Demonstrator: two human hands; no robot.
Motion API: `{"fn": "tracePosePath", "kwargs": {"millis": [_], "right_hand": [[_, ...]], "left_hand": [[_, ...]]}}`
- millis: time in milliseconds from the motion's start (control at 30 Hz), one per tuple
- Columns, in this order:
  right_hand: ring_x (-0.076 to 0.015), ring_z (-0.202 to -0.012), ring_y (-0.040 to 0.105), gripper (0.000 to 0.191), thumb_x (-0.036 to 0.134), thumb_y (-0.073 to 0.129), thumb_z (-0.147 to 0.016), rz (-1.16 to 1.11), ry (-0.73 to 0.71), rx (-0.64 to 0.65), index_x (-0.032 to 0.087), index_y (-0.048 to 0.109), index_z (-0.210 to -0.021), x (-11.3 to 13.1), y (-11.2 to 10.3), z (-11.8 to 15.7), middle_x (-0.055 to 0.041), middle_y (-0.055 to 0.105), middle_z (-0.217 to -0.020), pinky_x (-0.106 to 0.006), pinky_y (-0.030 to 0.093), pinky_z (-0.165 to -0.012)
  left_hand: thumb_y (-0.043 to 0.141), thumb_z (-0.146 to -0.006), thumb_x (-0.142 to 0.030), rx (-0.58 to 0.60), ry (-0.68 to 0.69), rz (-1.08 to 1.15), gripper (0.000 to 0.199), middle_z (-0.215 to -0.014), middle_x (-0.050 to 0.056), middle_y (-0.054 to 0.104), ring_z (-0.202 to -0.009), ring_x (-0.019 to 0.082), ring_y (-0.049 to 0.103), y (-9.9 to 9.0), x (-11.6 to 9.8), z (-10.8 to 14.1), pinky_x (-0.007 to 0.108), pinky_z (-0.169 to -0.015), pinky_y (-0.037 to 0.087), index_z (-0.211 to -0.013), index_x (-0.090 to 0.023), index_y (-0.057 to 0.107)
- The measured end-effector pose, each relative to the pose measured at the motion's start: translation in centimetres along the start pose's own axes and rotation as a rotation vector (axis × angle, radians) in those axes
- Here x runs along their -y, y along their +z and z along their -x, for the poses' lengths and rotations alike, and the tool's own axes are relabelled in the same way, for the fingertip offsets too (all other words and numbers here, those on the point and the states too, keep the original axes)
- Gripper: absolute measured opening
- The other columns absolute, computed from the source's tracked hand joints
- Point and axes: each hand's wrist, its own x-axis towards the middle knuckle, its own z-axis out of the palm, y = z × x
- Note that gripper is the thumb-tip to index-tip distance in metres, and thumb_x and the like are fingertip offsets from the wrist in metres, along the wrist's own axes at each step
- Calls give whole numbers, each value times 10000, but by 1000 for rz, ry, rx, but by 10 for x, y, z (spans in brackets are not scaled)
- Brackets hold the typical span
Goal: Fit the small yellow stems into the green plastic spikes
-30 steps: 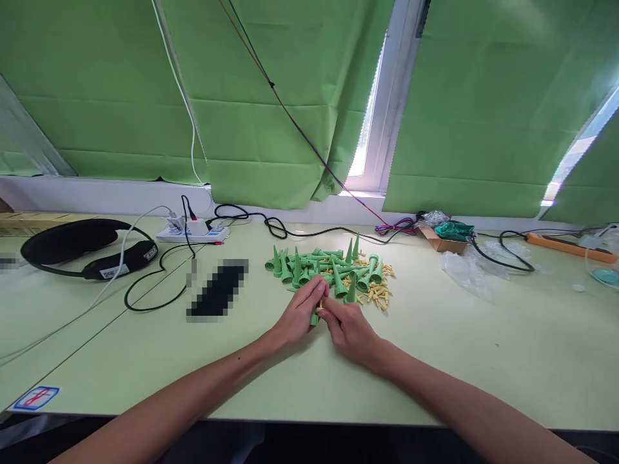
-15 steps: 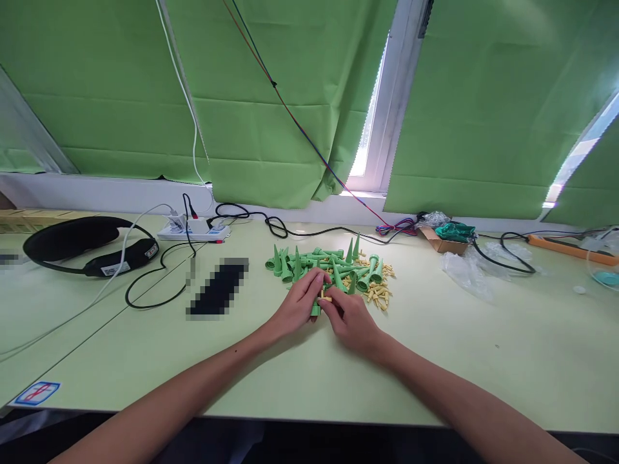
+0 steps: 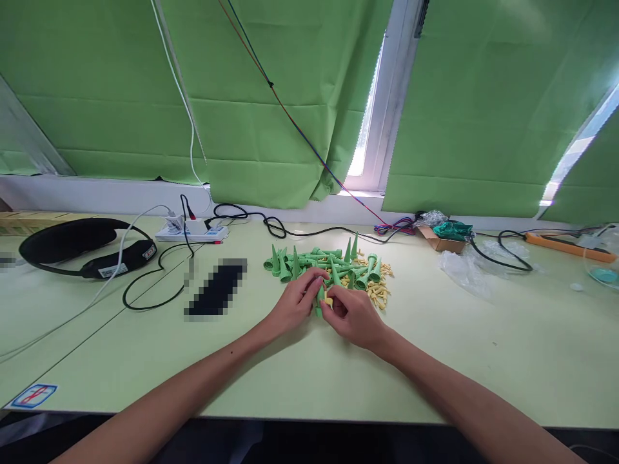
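Grip: left hand (image 3: 296,298), fingers closed on one green cone (image 3: 320,298), apparently to steady it; right hand (image 3: 356,316), fingertips pinched beside it, seemingly on a yellow peg (image 3: 329,301). Further cones (image 3: 296,265) and pegs (image 3: 380,295): piled on table (image 3: 416,335) just beyond, presumably for easy reach.

Green blinds (image 3: 265,129) behind a pale table (image 3: 483,341).
Left: black band (image 3: 58,243), power strip (image 3: 213,232), blurred dark item (image 3: 217,288), sticker (image 3: 33,396) by the near edge; back: black cable (image 3: 309,233); right: box (image 3: 447,245) with green foil (image 3: 453,230), clear bag (image 3: 464,274), orange bar (image 3: 570,248).
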Motion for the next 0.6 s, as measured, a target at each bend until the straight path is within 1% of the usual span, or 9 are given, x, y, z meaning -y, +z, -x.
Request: {"fn": "tracePosePath", "kwargs": {"millis": [100,200,300,500,600], "right_hand": [[-70,-453,342,125,197,545,-841,11,-13,-1,195,466,-744,-1,3,2,78,417,-521,-204,280,-489],[-67,-439,336,116,191,537,-832,19,-34,-8,197,456,-749,-1,8,4,80,417,-516,-196,280,-478],[-70,-442,320,134,178,515,-828,66,-85,-27,201,434,-724,-2,12,5,75,409,-519,-196,272,-472],[-82,-458,353,153,155,483,-839,150,-175,-44,206,417,-711,-3,14,7,59,436,-532,-203,281,-474],[-87,-457,353,157,138,474,-827,177,-204,-54,208,411,-702,-3,16,7,55,438,-530,-210,282,-470]], "left_hand": [[350,-1006,-394,11,20,-38,270,-802,-15,539,-588,102,432,0,0,1,225,-539,383,-1086,-222,543],[346,-1007,-373,23,45,-32,243,-865,-4,552,-634,108,451,1,0,3,232,-573,386,-1028,-216,531],[333,-1010,-364,42,39,-10,234,-862,-6,545,-650,111,460,3,0,4,237,-599,393,-990,-216,513],[327,-1013,-368,54,18,8,225,-812,-12,527,-634,115,450,5,2,5,243,-595,386,-980,-216,489],[328,-1012,-362,55,21,15,222,-827,-10,518,-638,113,443,5,1,5,243,-591,381,-967,-213,486]]}}
